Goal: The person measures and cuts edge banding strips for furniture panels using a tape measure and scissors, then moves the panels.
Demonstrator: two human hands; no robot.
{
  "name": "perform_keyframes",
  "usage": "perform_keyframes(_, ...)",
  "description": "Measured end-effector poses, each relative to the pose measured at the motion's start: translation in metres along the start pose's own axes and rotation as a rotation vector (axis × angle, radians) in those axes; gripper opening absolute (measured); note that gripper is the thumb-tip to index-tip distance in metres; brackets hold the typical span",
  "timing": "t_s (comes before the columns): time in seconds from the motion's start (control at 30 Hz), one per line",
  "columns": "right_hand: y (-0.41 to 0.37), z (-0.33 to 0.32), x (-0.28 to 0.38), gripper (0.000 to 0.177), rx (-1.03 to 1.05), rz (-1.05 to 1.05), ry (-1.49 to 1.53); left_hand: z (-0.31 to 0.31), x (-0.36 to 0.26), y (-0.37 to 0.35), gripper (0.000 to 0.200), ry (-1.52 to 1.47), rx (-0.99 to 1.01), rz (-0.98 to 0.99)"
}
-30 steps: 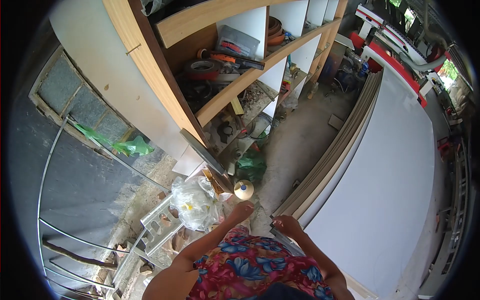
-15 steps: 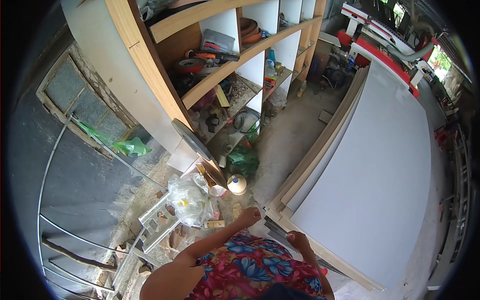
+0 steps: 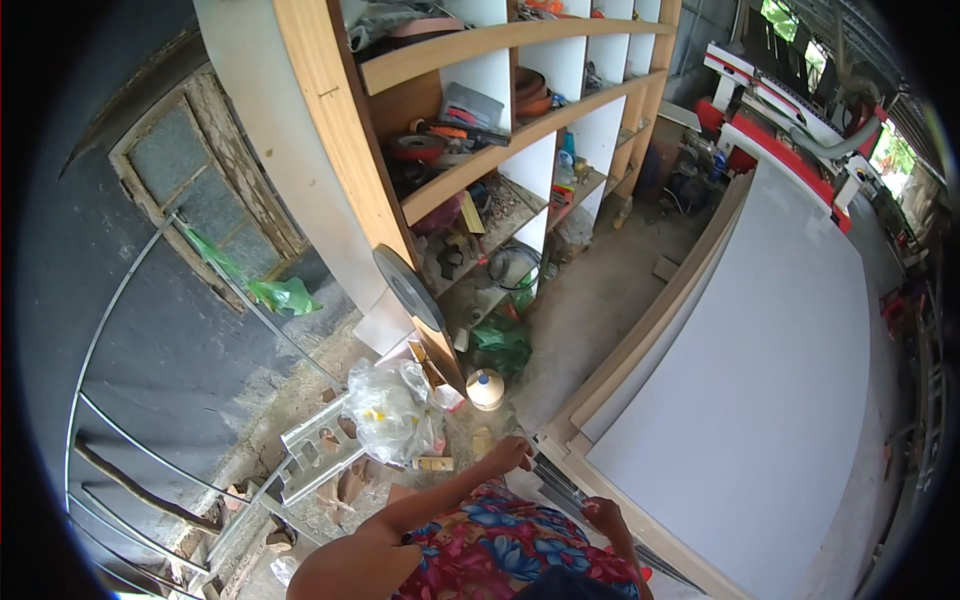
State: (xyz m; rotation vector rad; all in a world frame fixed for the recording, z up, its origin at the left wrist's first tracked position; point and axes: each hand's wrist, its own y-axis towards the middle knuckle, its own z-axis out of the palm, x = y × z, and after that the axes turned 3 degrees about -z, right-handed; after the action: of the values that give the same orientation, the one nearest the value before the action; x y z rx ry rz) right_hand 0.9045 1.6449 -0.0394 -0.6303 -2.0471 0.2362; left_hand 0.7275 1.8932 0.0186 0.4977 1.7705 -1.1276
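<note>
My left hand is in front of my body, beside the near left corner of a stack of white boards. Its fingers are curled, and whatever they may hold is too small to make out. To the right, my right hand is near the stack's front edge, fingers bent in, with a small pale spot at the fingertips that I cannot identify. Dark metal strips lie between and below the two hands.
Wooden shelves with tools stand ahead. A cream jug, a clear plastic bag and a green bag are on the floor. Curved metal rods lean at the left. A red and white machine stands at the back right.
The view has shifted, so the shelves and floor items appear farther right. Both hands appear slightly lower, and the fingers of my left hand look a little less tightly curled.
</note>
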Motion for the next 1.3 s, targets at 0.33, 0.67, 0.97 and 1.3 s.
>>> perform_keyframes(0.33,0.092,-0.048,0.107,0.027,0.102,-0.131,0.315,-0.048,0.0,0.05,0.021,-0.44,-0.024,0.074)
perform_keyframes(0.67,0.195,-0.109,0.279,0.027,0.048,-0.438,0.403,-0.161,-0.151,0.071,0.026,-0.469,-0.323,0.296)
perform_keyframes(0.97,0.222,-0.195,0.433,0.024,-0.041,-0.715,0.158,-0.213,-0.198,0.054,0.025,-0.412,-0.338,0.426)
perform_keyframes(1.3,0.272,-0.279,0.696,0.021,-0.582,-1.349,-0.355,-0.247,-0.183,0.035,0.023,-0.449,-0.232,0.402)
